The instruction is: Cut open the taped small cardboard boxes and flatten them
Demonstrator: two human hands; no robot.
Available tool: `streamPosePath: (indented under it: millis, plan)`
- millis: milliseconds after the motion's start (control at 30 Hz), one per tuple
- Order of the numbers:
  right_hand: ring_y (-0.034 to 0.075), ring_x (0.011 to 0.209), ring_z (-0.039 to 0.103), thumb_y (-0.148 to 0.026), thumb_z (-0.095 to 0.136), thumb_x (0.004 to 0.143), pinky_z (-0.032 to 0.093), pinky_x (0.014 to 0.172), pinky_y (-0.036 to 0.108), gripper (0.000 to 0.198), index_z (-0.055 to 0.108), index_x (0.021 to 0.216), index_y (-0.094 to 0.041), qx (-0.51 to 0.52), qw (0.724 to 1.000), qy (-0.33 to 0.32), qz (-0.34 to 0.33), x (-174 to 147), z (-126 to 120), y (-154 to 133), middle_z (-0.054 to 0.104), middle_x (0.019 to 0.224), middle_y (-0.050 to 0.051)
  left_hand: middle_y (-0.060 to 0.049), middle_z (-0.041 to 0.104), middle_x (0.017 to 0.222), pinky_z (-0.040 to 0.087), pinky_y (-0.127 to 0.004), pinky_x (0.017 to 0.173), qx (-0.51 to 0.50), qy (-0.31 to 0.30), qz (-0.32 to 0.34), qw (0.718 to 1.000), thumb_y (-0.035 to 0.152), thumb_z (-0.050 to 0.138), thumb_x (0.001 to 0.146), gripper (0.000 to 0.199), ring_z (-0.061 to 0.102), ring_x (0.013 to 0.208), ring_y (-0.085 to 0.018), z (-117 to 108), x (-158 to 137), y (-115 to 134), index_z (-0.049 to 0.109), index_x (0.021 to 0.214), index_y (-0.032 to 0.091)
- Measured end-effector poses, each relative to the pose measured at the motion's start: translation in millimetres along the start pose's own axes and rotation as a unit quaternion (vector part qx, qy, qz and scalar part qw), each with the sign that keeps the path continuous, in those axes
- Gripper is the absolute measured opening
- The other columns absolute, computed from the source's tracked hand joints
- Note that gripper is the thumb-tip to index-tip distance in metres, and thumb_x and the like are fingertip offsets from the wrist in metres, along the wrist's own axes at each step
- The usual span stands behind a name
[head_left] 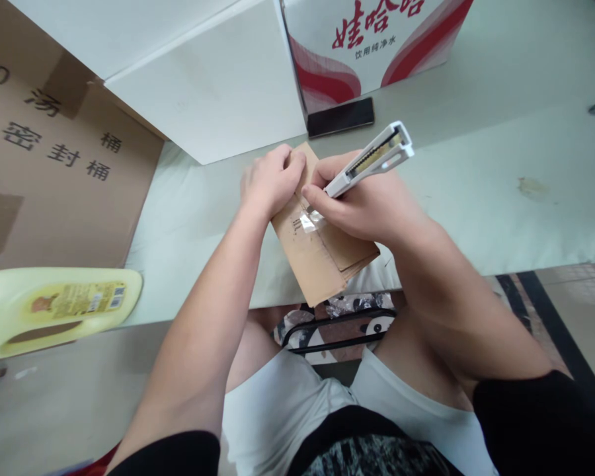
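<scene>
A small brown cardboard box (305,248), rather flat, lies tilted at the front edge of the table. Clear tape (311,221) crosses its top beside some dark print. My left hand (272,178) is closed on the box's far left side, thumb on top and the other fingers mostly hidden. In my right hand (361,201) is a white utility knife (369,160), gripped like a pen, its back end pointing up and right. The knife's front end is down at the tape; my fingers partly hide the tip, and I cannot tell whether it cuts in.
Behind my hands stand a white box (218,86) and a red-and-white carton (377,46), with a black phone (341,118) at the carton's foot. A large brown carton (64,152) and a pale yellow jug (64,307) are at left. A pale cloth covers the table (500,198).
</scene>
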State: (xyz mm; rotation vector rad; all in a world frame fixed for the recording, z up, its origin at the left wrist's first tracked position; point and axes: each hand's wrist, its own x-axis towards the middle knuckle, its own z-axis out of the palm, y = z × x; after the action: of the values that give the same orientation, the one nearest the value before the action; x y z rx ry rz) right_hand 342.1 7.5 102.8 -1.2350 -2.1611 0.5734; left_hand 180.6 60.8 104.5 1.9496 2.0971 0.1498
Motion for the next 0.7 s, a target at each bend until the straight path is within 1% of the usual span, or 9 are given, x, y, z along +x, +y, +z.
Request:
streamPosePath:
  millis: [133,233,367,467,700]
  plan:
    - [0.022,0.077,0.058,-0.028,0.051,0.095,0.04,0.068,0.033,0.017,0.059,0.081,-0.022,0.004,1.0,-0.01,0.018,-0.4,0.1,-1.4,0.062,0.074,0.005,-0.004,0.074,0.111,0.048,-0.041,0.095,-0.002,-0.001,0.0,1.0,0.053,0.037,0.1,0.036,0.065,0.109,-0.031,0.3,-0.3,-0.2,0.066,0.097,0.032]
    - [0.023,0.079,0.058,-0.03,0.051,0.095,0.041,0.07,0.034,0.017,0.061,0.083,-0.022,0.003,0.999,-0.018,0.03,-0.2,-0.4,-2.4,0.063,0.076,0.006,-0.005,0.074,0.111,0.047,-0.041,0.095,-0.003,-0.001,0.002,1.0,0.052,0.037,0.1,0.036,0.066,0.11,-0.031,0.5,-0.8,0.2,0.067,0.097,0.031]
    - [0.023,0.079,0.058,-0.03,0.052,0.095,0.041,0.07,0.034,0.018,0.06,0.081,-0.022,-0.001,0.999,-0.034,0.027,1.3,0.6,-1.9,0.064,0.077,0.006,-0.005,0.075,0.107,0.048,-0.039,0.096,-0.004,0.004,0.009,1.0,0.051,0.037,0.101,0.037,0.066,0.111,-0.03,1.6,-0.1,0.1,0.068,0.098,0.032]
    - [0.023,0.078,0.058,-0.03,0.052,0.095,0.041,0.072,0.035,0.019,0.059,0.08,-0.022,-0.005,0.998,-0.051,0.035,2.9,1.8,-1.8,0.065,0.078,0.007,-0.005,0.075,0.106,0.048,-0.039,0.095,-0.009,0.008,0.009,1.0,0.052,0.037,0.101,0.037,0.067,0.109,-0.03,2.6,0.6,-0.5,0.068,0.096,0.031]
    - [0.023,0.08,0.058,-0.029,0.054,0.092,0.043,0.076,0.036,0.015,0.063,0.084,-0.02,-0.008,0.998,-0.059,0.022,5.7,6.5,0.1,0.065,0.08,0.008,-0.004,0.075,0.108,0.048,-0.04,0.094,-0.014,0.011,0.007,1.0,0.051,0.038,0.099,0.036,0.066,0.107,-0.03,2.6,-0.9,-0.3,0.068,0.094,0.032]
